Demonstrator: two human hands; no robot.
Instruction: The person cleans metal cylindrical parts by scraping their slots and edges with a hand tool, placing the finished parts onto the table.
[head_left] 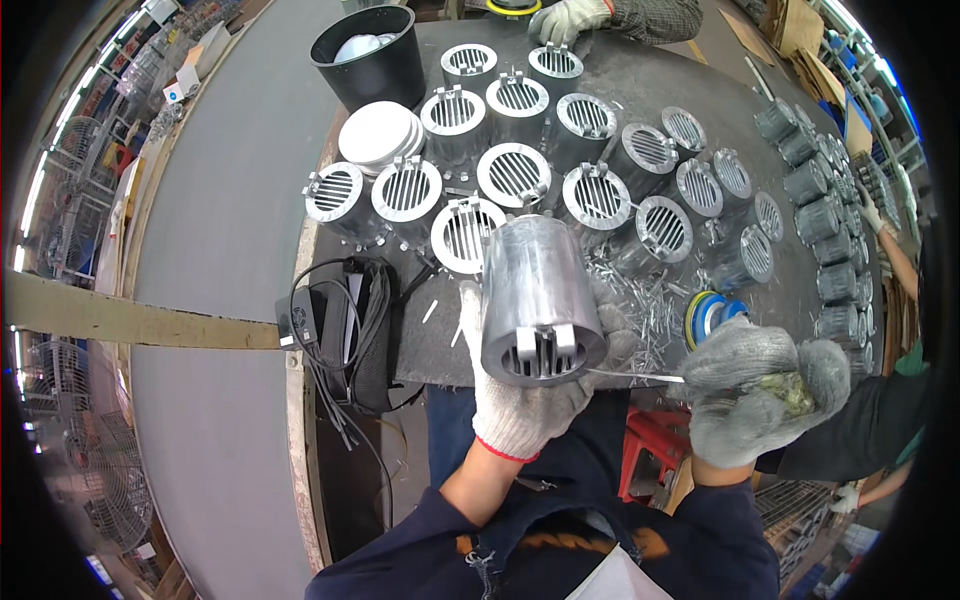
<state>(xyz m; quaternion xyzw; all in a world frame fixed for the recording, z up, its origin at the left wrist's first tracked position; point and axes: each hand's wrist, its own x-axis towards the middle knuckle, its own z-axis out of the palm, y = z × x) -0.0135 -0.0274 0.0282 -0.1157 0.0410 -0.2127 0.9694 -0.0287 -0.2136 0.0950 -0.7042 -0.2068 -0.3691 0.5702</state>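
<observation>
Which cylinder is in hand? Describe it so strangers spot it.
Find the dark worktable, then the gloved left hand at its near edge. It holds the metal cylinder with its slotted end toward the wearer, whereas neighbouring cylinders stand slots-up.

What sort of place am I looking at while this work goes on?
Most likely a factory workshop: many matching slotted grey cylinders stand on a dark worktable, silvery slivers lie scattered beside them, and a large caged fan stands off to the left.

Left of you: grey belt (215, 450) | beyond it: wire-caged fan (95, 470) | ahead-left: black bucket (375, 85) | low on your right: red stool (643, 448)
</observation>
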